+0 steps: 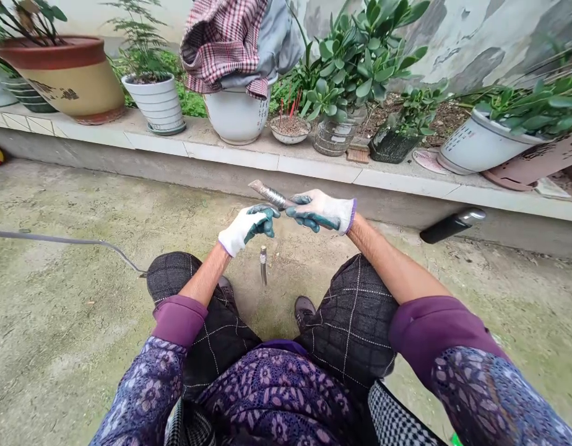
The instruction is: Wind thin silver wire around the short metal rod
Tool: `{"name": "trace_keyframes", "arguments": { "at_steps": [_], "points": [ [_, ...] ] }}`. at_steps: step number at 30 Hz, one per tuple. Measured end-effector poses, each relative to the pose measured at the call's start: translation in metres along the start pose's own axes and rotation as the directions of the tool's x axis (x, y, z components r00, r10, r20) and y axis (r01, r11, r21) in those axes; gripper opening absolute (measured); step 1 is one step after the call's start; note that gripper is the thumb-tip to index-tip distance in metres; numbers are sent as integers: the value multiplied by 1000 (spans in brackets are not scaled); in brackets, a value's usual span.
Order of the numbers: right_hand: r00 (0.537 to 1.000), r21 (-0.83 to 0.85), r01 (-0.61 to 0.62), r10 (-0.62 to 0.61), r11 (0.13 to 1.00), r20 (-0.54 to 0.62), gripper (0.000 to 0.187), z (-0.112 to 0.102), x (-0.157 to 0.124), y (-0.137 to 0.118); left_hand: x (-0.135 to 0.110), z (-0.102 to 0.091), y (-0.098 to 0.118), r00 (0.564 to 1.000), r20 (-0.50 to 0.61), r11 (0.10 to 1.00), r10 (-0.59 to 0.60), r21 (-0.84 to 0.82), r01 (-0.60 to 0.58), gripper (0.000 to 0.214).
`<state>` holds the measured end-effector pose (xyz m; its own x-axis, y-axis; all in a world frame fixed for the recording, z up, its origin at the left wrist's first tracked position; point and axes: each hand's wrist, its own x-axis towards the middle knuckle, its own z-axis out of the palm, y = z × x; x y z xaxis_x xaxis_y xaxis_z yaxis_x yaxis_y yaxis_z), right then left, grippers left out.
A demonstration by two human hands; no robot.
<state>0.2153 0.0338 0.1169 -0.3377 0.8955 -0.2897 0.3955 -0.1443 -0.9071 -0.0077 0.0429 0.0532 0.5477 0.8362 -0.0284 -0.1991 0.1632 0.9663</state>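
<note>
My right hand [318, 212], in a white glove with a green-grey coated palm, is closed around the near end of a short stick wound with silvery wire [273, 196]. The stick's bare, brownish far end points up and to the left. Just left of it, my left hand [253, 226] wears a matching glove. Its fingers are curled near the wound part; whether they pinch a strand of wire is too small to make out. Below both hands, a short piece of grey hose [263, 266] with a whitish wrapped end is seen on the ground between my feet.
A grey hose [88, 240] runs along the concrete from the left to my knee. Ahead, a tiled ledge [249, 158] carries potted plants, a white pot [230, 118] draped with clothes, and a small brush [358, 153]. A black bottle [446, 227] lies by the ledge's foot.
</note>
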Motion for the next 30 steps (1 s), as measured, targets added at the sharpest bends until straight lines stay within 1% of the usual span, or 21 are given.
{"name": "trace_keyframes", "arguments": {
  "at_steps": [2, 4, 5, 7, 8, 9, 10, 11, 12, 13, 14, 16, 17, 18, 20, 22, 24, 27, 29, 30],
  "points": [
    [997, 18, 12, -13, 1000, 74, 37, -4, -5, 0, 1, -2, 3, 1000, 3, 998, -12, 59, 11, 27],
    [981, 10, 10, -12, 1000, 192, 46, -10, -13, 1, 3, -4, 8, 998, -15, 981, -57, 186, 59, 19],
    [965, -8, 5, -3, 1000, 261, 49, -12, -18, 2, 4, -5, 12, 996, -24, 961, -91, 261, 94, 15],
    [908, -111, -6, 52, 994, 416, 51, -13, -28, 5, 7, -7, 21, 988, -26, 913, -151, 380, 149, 9],
    [880, -176, -9, 91, 984, 465, 49, -12, -32, 8, 7, -7, 25, 985, -25, 896, -169, 414, 164, 9],
    [863, -253, -15, 141, 967, 486, 44, -10, -34, 12, 8, -7, 29, 984, -28, 887, -177, 429, 171, 11],
    [860, -344, -22, 193, 939, 472, 38, -7, -35, 17, 8, -5, 32, 984, -41, 884, -176, 434, 176, 15],
    [875, -450, -23, 236, 893, 423, 33, -5, -33, 22, 8, -3, 33, 983, -59, 880, -173, 439, 181, 17],
    [898, -569, -17, 263, 822, 354, 28, -2, -30, 27, 8, 0, 33, 982, -73, 874, -175, 448, 189, 20],
    [922, -690, -12, 274, 724, 272, 26, 0, -26, 31, 9, 4, 31, 980, -82, 867, -180, 458, 197, 21],
    [943, -796, -14, 272, 605, 190, 26, 1, -21, 35, 10, 8, 28, 979, -82, 859, -185, 471, 201, 23],
    [966, -925, -43, 253, 379, 58, 29, 1, -9, 40, 15, 18, 21, 978, -71, 836, -194, 510, 203, 27],
    [969, -951, -69, 248, 301, 8, 32, 1, -4, 40, 18, 22, 17, 978, -73, 826, -195, 526, 204, 30],
    [968, -963, -98, 247, 251, -34, 35, 0, 0, 40, 22, 25, 15, 978, -84, 818, -190, 538, 205, 33],
    [966, -969, -130, 248, 208, -76, 37, 2, 4, 37, 31, 28, 14, 979, -119, 822, -167, 531, 205, 37],
    [966, -974, -122, 247, 193, -72, 36, 8, 2, 31, 40, 26, 19, 975, -159, 854, -153, 476, 211, 37],
    [972, -978, -82, 232, 192, -36, 35, 18, -3, 25, 47, 21, 28, 966, -206, 889, -157, 397, 229, 36],
    [986, -980, 25, 155, 198, 56, 36, 34, -10, 20, 51, 18, 35, 949, -272, 921, -158, 307, 241, 35],
    [985, -978, 49, 153, 203, 81, 35, 39, -9, 18, 49, 22, 33, 953, -266, 925, -142, 306, 223, 37],
    [982, -979, 30, 176, 200, 66, 34, 38, -6, 18, 47, 26, 30, 963, -241, 922, -122, 331, 200, 38]
  ]
}}
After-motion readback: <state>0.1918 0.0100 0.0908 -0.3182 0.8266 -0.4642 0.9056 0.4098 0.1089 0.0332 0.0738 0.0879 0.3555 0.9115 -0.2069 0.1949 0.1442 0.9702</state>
